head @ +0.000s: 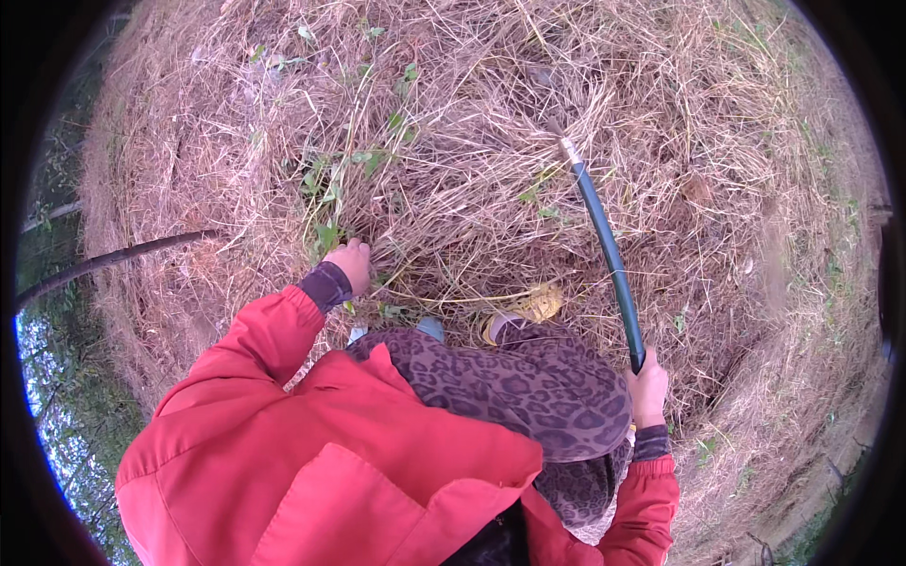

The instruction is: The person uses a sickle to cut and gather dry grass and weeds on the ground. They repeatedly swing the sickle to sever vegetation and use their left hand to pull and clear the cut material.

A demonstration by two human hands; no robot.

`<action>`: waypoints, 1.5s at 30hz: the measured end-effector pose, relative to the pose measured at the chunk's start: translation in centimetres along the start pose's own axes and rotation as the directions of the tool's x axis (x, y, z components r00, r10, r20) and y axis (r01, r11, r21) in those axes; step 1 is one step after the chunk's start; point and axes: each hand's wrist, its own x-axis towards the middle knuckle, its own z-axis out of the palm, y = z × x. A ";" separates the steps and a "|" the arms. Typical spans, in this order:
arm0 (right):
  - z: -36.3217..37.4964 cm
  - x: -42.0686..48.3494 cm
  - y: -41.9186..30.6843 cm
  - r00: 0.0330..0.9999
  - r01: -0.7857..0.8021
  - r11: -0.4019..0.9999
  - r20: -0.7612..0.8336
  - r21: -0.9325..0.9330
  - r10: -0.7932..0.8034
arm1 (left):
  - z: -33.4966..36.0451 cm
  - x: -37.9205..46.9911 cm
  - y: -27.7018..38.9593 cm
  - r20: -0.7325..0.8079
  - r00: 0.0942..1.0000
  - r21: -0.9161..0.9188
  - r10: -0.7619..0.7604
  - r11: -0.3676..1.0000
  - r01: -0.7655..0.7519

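My right hand [648, 385] is closed around the lower end of a long dark green handle [610, 258], which slants up and to the left. A pale metal collar [570, 150] sits at its far end, and the tip beyond it lies in the dry grass, so its shape is hard to tell. My left hand [352, 264] has its fingers curled at a clump of green-leaved stems [329, 191] and dry grass; whether it grips any of them is not clear.
Matted dry grass [460, 141] covers the ground. A yellow leaf [541, 303] lies by my shoe [499, 325]. At the left a thin dark branch or trunk [117, 258] reaches in, with green foliage [78, 382] beyond.
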 end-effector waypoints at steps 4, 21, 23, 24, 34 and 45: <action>-1.6 3.9 -1.9 0.999 0.038 0.999 -0.033 0.022 -0.037 | -5.6 -2.9 5.2 -0.182 0.974 0.075 0.139 0.989 -0.127; 8.4 -11.1 4.2 0.989 -0.047 0.764 -0.078 0.643 0.127 | -10.2 20.6 22.3 -0.227 0.890 0.135 0.395 0.918 -0.373; 6.6 -9.9 3.3 0.978 -0.128 0.769 -0.048 0.626 0.202 | -10.2 21.8 22.4 -0.104 0.920 0.021 0.377 0.926 -0.377; 5.2 -9.1 2.8 0.980 -0.117 0.837 -0.073 0.535 0.184 | -9.8 21.9 22.2 -0.092 0.916 0.027 0.392 0.920 -0.391; -3.3 12.6 -1.7 0.968 0.047 0.997 -0.249 0.059 -0.031 | -5.9 19.6 21.5 -0.366 0.790 0.205 0.492 0.871 -0.447; 1.8 -2.3 6.3 0.943 -0.269 0.957 -0.171 0.109 0.285 | -4.4 18.4 21.0 -0.287 0.778 0.331 0.559 0.820 -0.467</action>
